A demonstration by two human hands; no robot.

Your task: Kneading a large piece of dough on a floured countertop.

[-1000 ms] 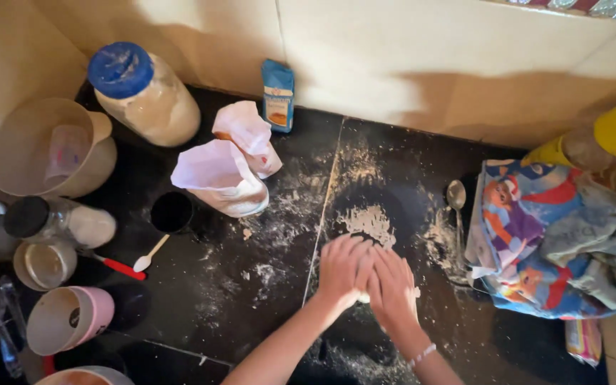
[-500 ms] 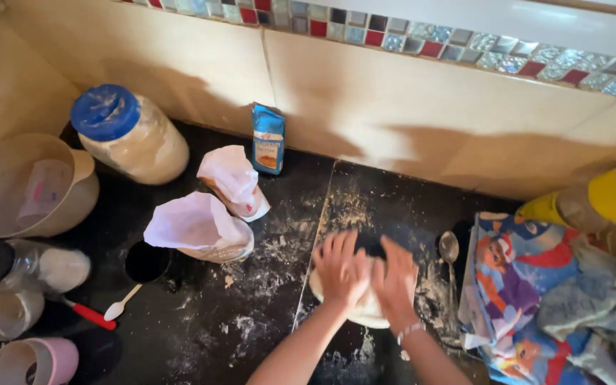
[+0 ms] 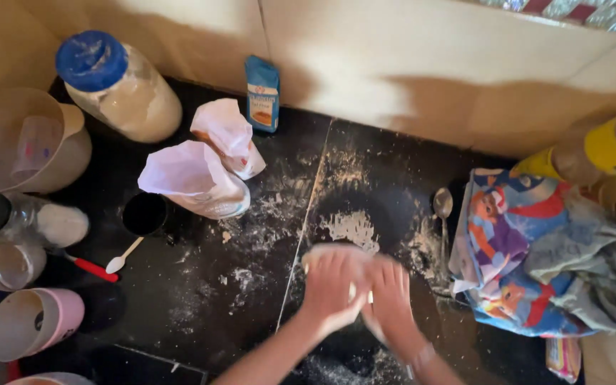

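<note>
Both my hands lie flat on a pale disc of dough [image 3: 324, 254] on the black, flour-dusted counter [image 3: 251, 299]. My left hand [image 3: 333, 289] covers the dough's left and middle part. My right hand [image 3: 391, 292] lies beside it, fingers spread over the right part. Only the dough's far left edge shows past my fingers. A patch of loose flour [image 3: 351, 227] lies just beyond the dough.
Two open paper flour bags [image 3: 194, 178] stand at the left, with a blue-lidded jar [image 3: 119, 85], a small blue box [image 3: 262, 93], a black cup [image 3: 144, 212], a pink cup [image 3: 33, 331] and a beige jug [image 3: 23, 139]. A metal spoon [image 3: 442, 214] and a colourful cloth [image 3: 529, 249] lie at the right.
My hands have stayed on the dough, pressing it while they shift slightly across it. The camera view has moved, so the counter items sit differently in the frame.
</note>
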